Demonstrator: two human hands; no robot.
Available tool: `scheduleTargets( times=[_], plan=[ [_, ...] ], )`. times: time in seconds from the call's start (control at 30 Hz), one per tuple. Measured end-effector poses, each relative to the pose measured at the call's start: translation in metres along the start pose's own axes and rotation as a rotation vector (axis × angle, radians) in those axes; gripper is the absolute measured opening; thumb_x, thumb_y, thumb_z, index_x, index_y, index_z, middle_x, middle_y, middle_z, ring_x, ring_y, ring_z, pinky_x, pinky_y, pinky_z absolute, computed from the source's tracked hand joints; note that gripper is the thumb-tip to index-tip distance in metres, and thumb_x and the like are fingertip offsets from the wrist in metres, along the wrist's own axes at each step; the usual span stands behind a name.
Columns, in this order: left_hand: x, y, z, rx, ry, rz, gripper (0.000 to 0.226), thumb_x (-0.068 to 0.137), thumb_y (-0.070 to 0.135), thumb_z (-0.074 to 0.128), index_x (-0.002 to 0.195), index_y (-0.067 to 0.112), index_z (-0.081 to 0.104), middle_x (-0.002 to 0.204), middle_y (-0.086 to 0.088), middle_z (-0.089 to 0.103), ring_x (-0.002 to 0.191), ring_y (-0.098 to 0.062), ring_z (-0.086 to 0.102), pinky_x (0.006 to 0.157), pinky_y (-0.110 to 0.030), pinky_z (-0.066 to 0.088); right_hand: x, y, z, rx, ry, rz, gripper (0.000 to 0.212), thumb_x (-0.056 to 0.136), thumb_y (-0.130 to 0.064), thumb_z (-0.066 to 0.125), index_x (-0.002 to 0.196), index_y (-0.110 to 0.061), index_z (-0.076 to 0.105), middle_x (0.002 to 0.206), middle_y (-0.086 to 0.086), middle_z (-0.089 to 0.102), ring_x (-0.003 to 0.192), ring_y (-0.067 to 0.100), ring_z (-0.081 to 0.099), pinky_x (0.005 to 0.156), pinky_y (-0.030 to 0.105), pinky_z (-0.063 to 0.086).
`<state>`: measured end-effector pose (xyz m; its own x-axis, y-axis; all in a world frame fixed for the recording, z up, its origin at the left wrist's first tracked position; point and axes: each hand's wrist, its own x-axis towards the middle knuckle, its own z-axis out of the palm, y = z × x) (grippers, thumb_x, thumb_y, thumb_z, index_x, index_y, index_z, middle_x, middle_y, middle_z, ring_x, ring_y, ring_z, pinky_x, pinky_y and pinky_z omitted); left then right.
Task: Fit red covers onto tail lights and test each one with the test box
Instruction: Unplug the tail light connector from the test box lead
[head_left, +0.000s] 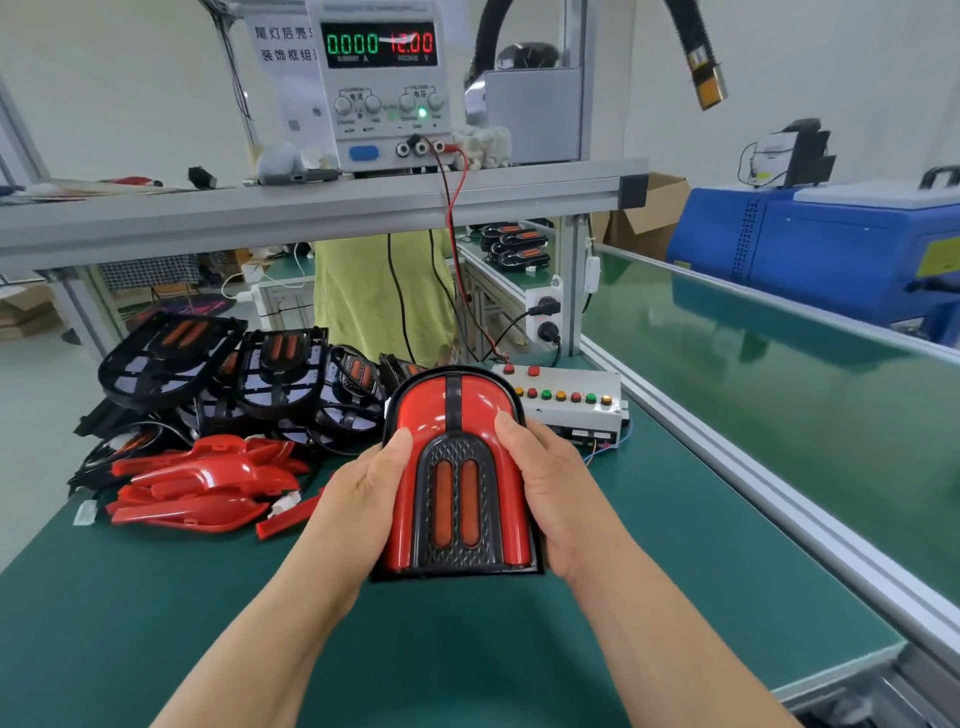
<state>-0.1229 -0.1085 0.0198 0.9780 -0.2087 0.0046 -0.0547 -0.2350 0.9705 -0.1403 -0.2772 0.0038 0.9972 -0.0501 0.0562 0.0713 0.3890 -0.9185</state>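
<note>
My left hand (358, 499) and right hand (550, 483) clamp the tail light (457, 499), thumbs seating its red cover (431, 410), test box (566, 402) just beyond

Near mat (156, 597) lies open on both sides of the forearms and down to the front edge; right of the hands a bare strip runs to the rail (727, 467), and the belt (779, 374) beyond it is open too. Left side blocked: red covers (208, 483) heaped near the left hand (358, 499), black lights (223, 374) stacked behind them, reaching the held light (457, 483). Ahead, the test box (566, 400) sits just behind the right hand (550, 493), leads (452, 234) drop to it from the shelf (311, 208), and that shelf caps the headroom at the back.
</note>
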Motion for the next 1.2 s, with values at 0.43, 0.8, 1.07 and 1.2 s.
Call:
scheduleTargets(
  times=[0.43, 0.8, 1.07, 1.2],
  plan=[
    [0.004, 0.016, 0.040, -0.197, 0.049, 0.004, 0.053, 0.105, 0.045, 0.036, 0.097, 0.011, 0.075, 0.093, -0.010, 0.077, 0.090, -0.028, 0.074, 0.087, -0.045, 0.057, -0.005, -0.026, -0.026, 0.061, 0.118, -0.084, 0.021, 0.095, -0.037, 0.064, 0.100, -0.018, 0.071, 0.097, 0.016, 0.075, 0.079, 0.028, 0.074, 0.064, 0.039, 0.059],
    [0.008, 0.032, 0.092, -0.411, 0.020, -0.026, 0.040, 0.104, 0.035, 0.043, 0.105, 0.003, 0.067, 0.090, -0.021, 0.069, 0.072, -0.030, 0.065, 0.061, -0.039, 0.052, -0.021, -0.051, -0.065, 0.025, 0.164, -0.112, 0.026, 0.094, -0.045, 0.061, 0.100, -0.022, 0.070, 0.104, 0.016, 0.074, 0.087, 0.028, 0.073, 0.070, 0.042, 0.059],
    [0.021, 0.048, 0.125, -0.555, -0.015, -0.064, 0.027, 0.102, 0.031, 0.050, 0.111, 0.012, 0.068, 0.096, -0.014, 0.068, 0.086, -0.027, 0.063, 0.078, -0.043, 0.057, -0.034, -0.061, -0.082, 0.078, 0.238, -0.221, 0.042, 0.094, -0.033, 0.055, 0.120, 0.001, 0.058, 0.109, 0.021, 0.068, 0.096, 0.028, 0.064, 0.086, 0.044, 0.056],
    [0.025, 0.055, 0.142, -0.520, -0.052, -0.055, 0.019, 0.101, 0.026, 0.050, 0.106, 0.015, 0.065, 0.095, -0.013, 0.063, 0.084, -0.026, 0.060, 0.081, -0.047, 0.052, -0.039, -0.069, -0.098, 0.079, 0.329, -0.255, 0.022, 0.102, -0.021, 0.049, 0.109, -0.008, 0.065, 0.096, 0.010, 0.070, 0.085, 0.023, 0.066, 0.073, 0.034, 0.058]
  ],
)
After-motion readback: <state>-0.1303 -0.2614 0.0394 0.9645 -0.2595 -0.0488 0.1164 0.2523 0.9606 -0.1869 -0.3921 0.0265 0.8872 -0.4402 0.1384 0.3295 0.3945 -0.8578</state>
